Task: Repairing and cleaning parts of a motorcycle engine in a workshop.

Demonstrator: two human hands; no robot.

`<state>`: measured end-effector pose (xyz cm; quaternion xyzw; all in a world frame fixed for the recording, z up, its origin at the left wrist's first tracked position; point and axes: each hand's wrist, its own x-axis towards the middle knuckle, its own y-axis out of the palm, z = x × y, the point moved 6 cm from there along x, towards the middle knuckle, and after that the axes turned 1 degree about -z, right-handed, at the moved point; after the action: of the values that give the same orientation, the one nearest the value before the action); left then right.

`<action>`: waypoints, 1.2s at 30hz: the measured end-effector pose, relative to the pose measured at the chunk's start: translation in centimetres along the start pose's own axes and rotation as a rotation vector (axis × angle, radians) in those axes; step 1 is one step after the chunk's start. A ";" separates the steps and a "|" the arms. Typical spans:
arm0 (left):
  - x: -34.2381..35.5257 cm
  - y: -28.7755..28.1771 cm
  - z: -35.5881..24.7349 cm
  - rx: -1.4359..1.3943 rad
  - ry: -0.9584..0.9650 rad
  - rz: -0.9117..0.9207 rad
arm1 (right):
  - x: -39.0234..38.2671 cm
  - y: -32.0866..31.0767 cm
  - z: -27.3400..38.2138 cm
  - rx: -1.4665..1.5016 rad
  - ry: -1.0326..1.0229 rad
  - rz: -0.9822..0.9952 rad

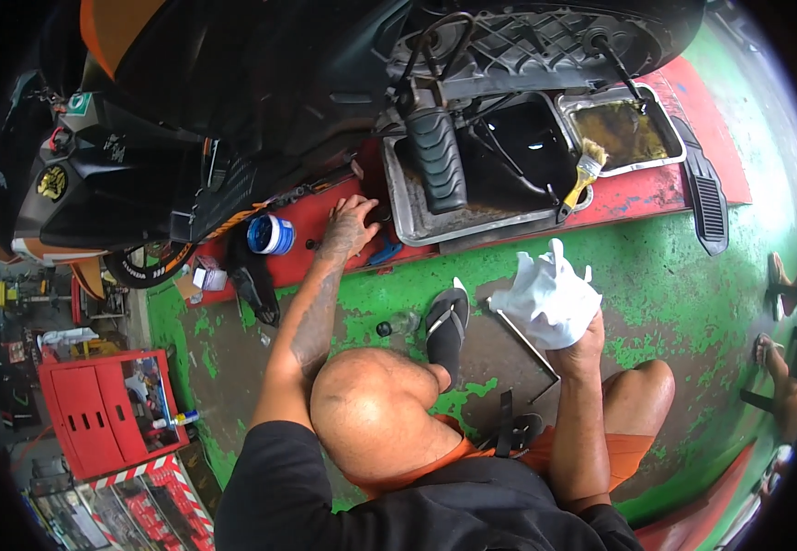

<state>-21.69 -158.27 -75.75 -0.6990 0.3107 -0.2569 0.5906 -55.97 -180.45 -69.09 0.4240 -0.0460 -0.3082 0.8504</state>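
Note:
My left hand reaches down to the red platform, between a blue tub and a large metal tray of dark fluid. Its fingers are bent and apart; nothing shows in them, though the spot beneath is hidden. Close to its wrist lies a small blue-handled tool. My right hand is closed round a bunched white cloth, held up over the floor. A yellow-handled paintbrush rests across the rim of the large tray, bristles toward a smaller tray of brownish liquid.
Above the platform stands a motorcycle with its footrest over the large tray. A long metal wrench and a clear bottle lie on the green floor by my foot. At left is a red cabinet; another person's legs show at right.

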 end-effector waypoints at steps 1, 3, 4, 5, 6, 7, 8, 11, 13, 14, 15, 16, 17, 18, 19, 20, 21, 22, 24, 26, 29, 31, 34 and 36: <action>0.5 0.8 -0.2 0.087 -0.037 0.023 | -0.1 0.1 0.0 -0.006 -0.012 -0.027; 1.1 1.6 0.1 0.155 -0.035 0.077 | -0.5 -0.3 0.0 0.048 0.021 0.005; 1.1 1.8 0.6 0.230 -0.047 0.132 | -0.6 -0.6 -0.3 0.053 0.017 0.003; 1.1 1.9 0.1 0.244 -0.037 0.067 | -0.6 -1.8 -1.0 0.106 0.048 -0.111; 0.9 1.6 -0.1 0.249 -0.032 0.066 | -0.6 -2.9 -2.0 0.167 0.083 -0.217; 0.4 0.6 -0.1 0.216 -0.018 0.009 | -0.6 -3.9 -2.8 -0.007 0.097 -0.205; -0.1 -0.6 -0.4 0.182 -0.004 -0.047 | -0.3 -4.3 -3.5 0.001 0.096 -0.204; -0.2 -4.5 -4.1 0.077 0.036 -0.072 | -0.6 -6.2 -3.5 0.010 0.132 -0.314; -1.4 -7.7 -6.7 -0.022 0.143 -0.062 | -0.4 -5.5 -4.0 -0.106 0.183 -0.315; -1.7 -9.5 -9.4 -0.130 0.187 -0.028 | -0.4 -5.1 -3.9 -0.234 0.227 -0.327; -2.4 -11.7 -11.9 -0.230 0.230 0.010 | -0.3 -2.7 -2.9 -0.344 0.207 -0.264; -2.8 -13.2 -14.5 -0.392 0.279 0.047 | -0.1 -2.5 -3.4 -0.400 0.236 -0.220; -3.3 -14.8 -17.5 -0.328 0.424 0.102 | 0.2 -1.1 -3.8 -0.296 0.201 -0.095; -4.0 -16.2 -19.8 -0.241 0.491 0.183 | 0.6 1.7 -2.3 -0.642 0.103 0.088; -4.6 -18.1 -22.9 -0.204 0.526 0.246 | 0.5 4.6 -1.2 -0.497 -0.075 0.123; -5.1 -19.4 -25.6 -0.144 0.604 0.237 | 0.3 5.5 -2.8 -0.141 0.092 0.228; -5.5 -20.7 -27.8 -0.097 0.649 0.208 | 0.2 6.9 -2.2 -0.184 0.040 0.260; -5.6 -21.4 -29.8 -0.018 0.648 0.216 | 0.1 7.9 -1.5 -0.228 -0.006 0.299; -5.5 -22.5 -32.5 0.038 0.649 0.220 | 0.1 7.4 -1.4 -0.091 0.042 0.247; -5.4 -22.6 -34.5 0.045 0.697 0.172 | 0.5 6.2 0.1 -0.021 -0.024 0.253; -4.9 -21.4 -36.8 -0.041 0.692 0.089 | 1.0 4.1 2.9 0.079 0.023 0.368; -4.4 -20.1 -37.6 -0.155 0.682 0.006 | 1.0 1.9 5.1 -0.032 -0.004 0.353; -4.7 -20.1 -38.2 -0.129 0.697 -0.048 | 0.5 1.3 6.1 -0.223 -0.076 0.330; -4.5 -20.2 -37.9 -0.167 0.693 -0.057 | 0.8 0.9 6.1 -0.078 -0.019 0.072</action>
<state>-49.66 -177.98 -49.33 -0.6247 0.4927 -0.4690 0.3835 -56.98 -184.68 -64.69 0.3855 -0.0574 -0.2830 0.8763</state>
